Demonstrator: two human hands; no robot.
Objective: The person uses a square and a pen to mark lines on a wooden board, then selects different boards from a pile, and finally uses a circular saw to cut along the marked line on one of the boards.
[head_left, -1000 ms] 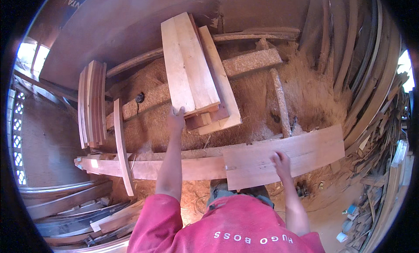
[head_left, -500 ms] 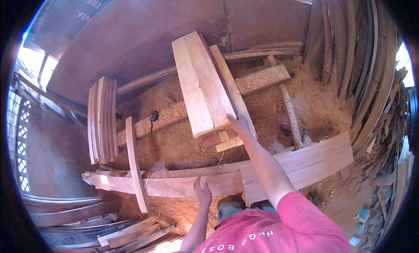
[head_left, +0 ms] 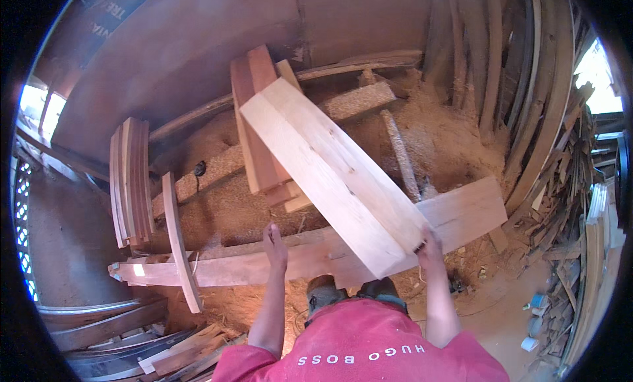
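We see the fingers of the right hand (head_left: pixel 432 251) clamped on the near right corner of a pale seamed board (head_left: pixel 333 177); that grip probably steadies the near end. The left hand (head_left: pixel 276 250) is empty, its fingers raised and clear of the wood, perhaps left free to support the board's other side. We cannot tell whether the two strips of the board are joined or merely side by side.

The board slants from far left to near right. Its far end overlaps a stack of reddish boards (head_left: pixel 258 131), though we cannot tell whether it rests there; its near end lies over a wide plank (head_left: pixel 471 214). The stack sits across a sawdust-coated beam (head_left: pixel 217 171), which seems to serve as a bearer, lifting the boards off the sawdust (head_left: pixel 455 145).

Nearer to the person, the wide plank overlaps a long plank (head_left: pixel 231 270), and at left a narrow slat (head_left: pixel 177 243) crosses it. Further left, we find a bundle of boards (head_left: pixel 130 177) set close together, likely to save room. Long timbers (head_left: pixel 491 65) lean at the far right, seemingly for storage.
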